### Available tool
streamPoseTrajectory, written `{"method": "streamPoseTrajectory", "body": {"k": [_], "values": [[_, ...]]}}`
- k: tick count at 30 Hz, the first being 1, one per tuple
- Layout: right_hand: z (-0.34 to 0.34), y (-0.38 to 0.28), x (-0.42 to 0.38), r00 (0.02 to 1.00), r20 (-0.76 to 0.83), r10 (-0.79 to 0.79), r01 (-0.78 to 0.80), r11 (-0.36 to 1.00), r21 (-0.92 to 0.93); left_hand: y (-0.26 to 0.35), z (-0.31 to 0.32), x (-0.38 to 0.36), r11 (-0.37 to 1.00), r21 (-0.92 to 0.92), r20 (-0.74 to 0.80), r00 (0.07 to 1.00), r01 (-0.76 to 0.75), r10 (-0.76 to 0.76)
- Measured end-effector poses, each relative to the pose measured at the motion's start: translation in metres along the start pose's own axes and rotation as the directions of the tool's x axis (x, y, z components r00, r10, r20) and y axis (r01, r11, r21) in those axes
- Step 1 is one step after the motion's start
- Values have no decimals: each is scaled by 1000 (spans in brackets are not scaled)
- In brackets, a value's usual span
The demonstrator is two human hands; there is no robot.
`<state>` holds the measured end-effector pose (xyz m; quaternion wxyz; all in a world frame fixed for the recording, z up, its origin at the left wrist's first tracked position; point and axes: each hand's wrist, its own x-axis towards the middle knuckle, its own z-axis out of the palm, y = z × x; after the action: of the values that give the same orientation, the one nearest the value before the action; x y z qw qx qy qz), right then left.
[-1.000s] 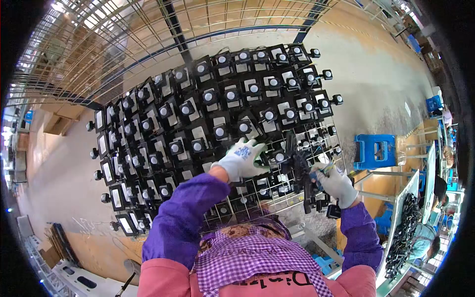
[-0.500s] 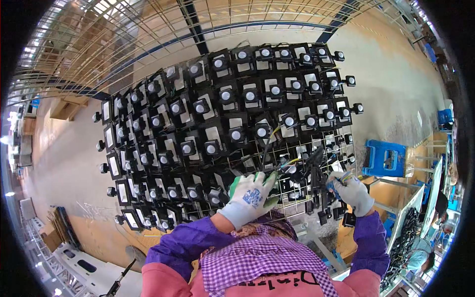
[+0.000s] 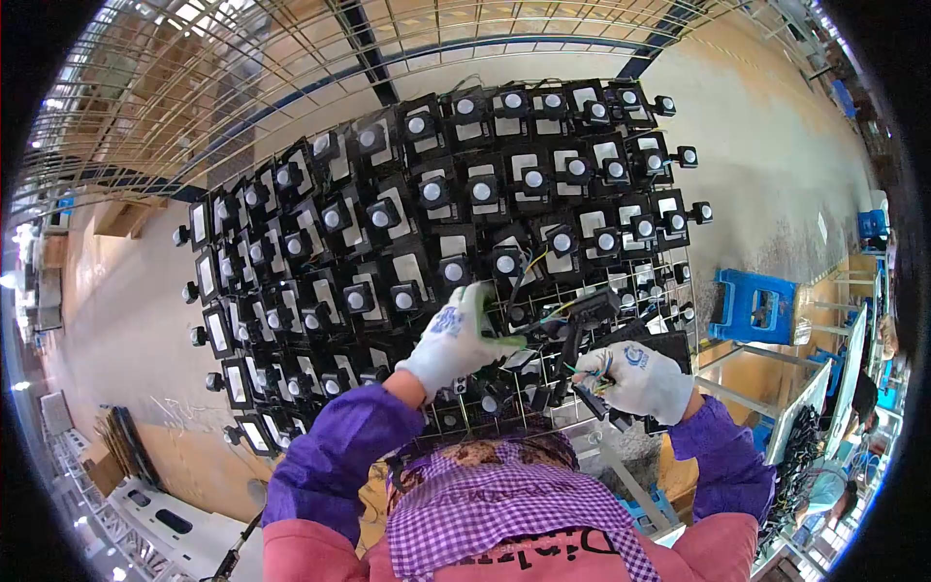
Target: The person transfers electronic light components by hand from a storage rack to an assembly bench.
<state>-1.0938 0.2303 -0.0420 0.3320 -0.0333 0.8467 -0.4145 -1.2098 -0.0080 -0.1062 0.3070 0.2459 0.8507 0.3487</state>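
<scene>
Rows of black lamp units (image 3: 482,191) with white round domes and pale panels stand on a wire mesh rack (image 3: 465,412). My left hand (image 3: 456,335), in a white and green glove, is over the front rows, thumb and fingers apart, with nothing visible between them. To the right, my gloved right hand (image 3: 635,376) has its fingers pressed together at thin wires and small black parts; exactly what it grips is too small to tell. A black unit with yellow-green wires (image 3: 593,307) lies between and just beyond the hands.
Beyond the rack rises a wire mesh fence (image 3: 373,44) with dark blue posts. A blue plastic stool (image 3: 754,308) is on the floor at the right, near a metal-framed table (image 3: 805,398) with a dark pile. A white panelled object (image 3: 175,519) is at lower left.
My left hand has moved left and a little farther out, its fingers spreading. My right hand has shifted left, and the black parts beside it have moved left and turned.
</scene>
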Motion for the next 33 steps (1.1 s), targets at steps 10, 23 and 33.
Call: {"method": "streamPoseTrajectory", "body": {"k": [10, 23, 33], "values": [[-1, -6, -11, 985, -163, -53, 48, 998, -30, -12, 36, 24, 956, 20, 66, 953, 294, -295], [-4, 25, -39, 935, -317, -158, 150, 987, -50, -12, 37, -59, 757, 387, -421, 831, 527, -363], [21, 52, -56, 931, -356, -82, 158, 970, 188, -23, 19, -43, 572, 421, -248, 696, 704, -674]]}}
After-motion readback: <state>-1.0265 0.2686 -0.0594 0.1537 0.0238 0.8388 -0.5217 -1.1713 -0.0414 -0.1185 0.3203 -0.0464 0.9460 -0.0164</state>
